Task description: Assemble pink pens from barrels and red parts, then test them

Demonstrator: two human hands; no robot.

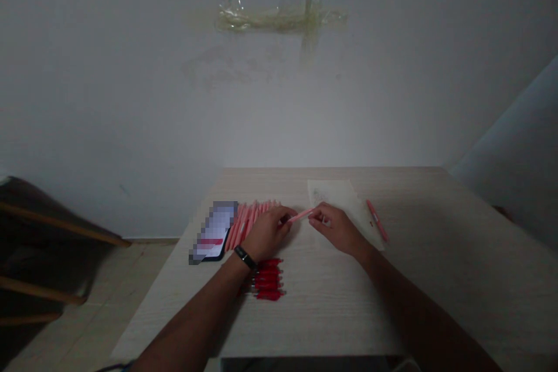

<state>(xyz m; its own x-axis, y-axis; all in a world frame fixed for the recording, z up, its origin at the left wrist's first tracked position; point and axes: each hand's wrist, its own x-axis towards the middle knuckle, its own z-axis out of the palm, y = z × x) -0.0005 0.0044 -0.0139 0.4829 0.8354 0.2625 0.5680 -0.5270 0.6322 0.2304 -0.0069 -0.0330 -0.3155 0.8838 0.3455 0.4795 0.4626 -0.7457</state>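
Between my two hands, a slim pink pen [301,215] is held above the table, slanting up to the right. My left hand [271,231], with a dark band on the wrist, grips its lower left end. The fingers of my right hand [335,225] pinch its upper right end. Beside and partly behind my left hand lies a row of several pink pens [244,222]. Below my left wrist are several red pens [269,280] laid side by side, partly covered by the forearm. A single pink pen [377,222] rests to the right of my right hand.
A phone [216,233] with a lit, blurred screen lies left of the pink row. A whitish sheet [337,189] with small dark specks is under and behind my right hand. The wooden table [331,314] meets a wall [331,116]. Wooden bars [39,289] stand at left.
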